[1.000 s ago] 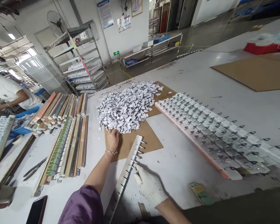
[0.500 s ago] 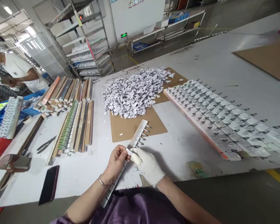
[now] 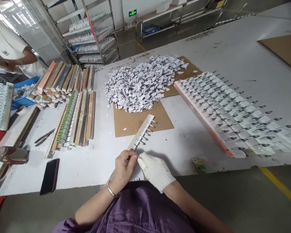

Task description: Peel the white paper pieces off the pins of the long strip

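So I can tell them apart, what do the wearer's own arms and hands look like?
The left hand is bare, with a silvery bangle at the wrist and a purple sleeve higher up. The right hand wears a white knitted glove; no sleeve shows there.

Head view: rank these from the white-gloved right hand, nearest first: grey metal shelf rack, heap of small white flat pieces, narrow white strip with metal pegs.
From the right hand:
1. White strip: close by, ahead-left.
2. White heap: ahead, past the strip.
3. Metal rack: background, far ahead-left.
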A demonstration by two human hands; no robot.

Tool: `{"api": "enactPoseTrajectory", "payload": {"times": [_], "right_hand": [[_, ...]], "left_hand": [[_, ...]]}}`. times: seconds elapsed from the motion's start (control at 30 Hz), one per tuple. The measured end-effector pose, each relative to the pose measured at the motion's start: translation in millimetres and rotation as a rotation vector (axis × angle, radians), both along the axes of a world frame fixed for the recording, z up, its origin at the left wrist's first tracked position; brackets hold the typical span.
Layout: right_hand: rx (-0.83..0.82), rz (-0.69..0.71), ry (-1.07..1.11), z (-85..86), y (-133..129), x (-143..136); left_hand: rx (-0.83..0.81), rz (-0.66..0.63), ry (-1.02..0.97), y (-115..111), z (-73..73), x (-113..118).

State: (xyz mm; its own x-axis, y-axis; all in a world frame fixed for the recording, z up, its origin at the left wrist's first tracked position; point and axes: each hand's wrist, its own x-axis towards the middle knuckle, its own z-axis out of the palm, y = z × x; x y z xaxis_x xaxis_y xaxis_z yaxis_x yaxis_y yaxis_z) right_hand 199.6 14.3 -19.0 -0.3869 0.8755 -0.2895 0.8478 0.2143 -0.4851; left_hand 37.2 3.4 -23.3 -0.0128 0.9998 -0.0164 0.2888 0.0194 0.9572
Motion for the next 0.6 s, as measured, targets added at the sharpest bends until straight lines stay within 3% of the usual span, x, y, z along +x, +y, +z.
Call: {"api": "enactPoseTrajectory", "payload": {"times": [0.13,0.23,0.3,0.43,0.6], "right_hand": [[0.037,-0.029,0.213,0.9,0,13],[0.061,0.011,0.314,-1.2,-1,18],[0.084,0.002,0.315,-4.6,-4,17],[0.106,-0.064,0.222,-13.0,-10,10],[0.038,-0.061,0.037,-25.2,7,7]], "left_hand": [[-0.431,-0.088,-0.533,14,7.2,-8],[-0.511,-0.152,-0.624,13,6.3,-9],[-0.407,-0.135,-0.528,6,1.9,-3],[-0.089,-0.014,-0.139,-7,-8.1,11],[0.219,-0.086,0.355,18,-14.5,2]]}}
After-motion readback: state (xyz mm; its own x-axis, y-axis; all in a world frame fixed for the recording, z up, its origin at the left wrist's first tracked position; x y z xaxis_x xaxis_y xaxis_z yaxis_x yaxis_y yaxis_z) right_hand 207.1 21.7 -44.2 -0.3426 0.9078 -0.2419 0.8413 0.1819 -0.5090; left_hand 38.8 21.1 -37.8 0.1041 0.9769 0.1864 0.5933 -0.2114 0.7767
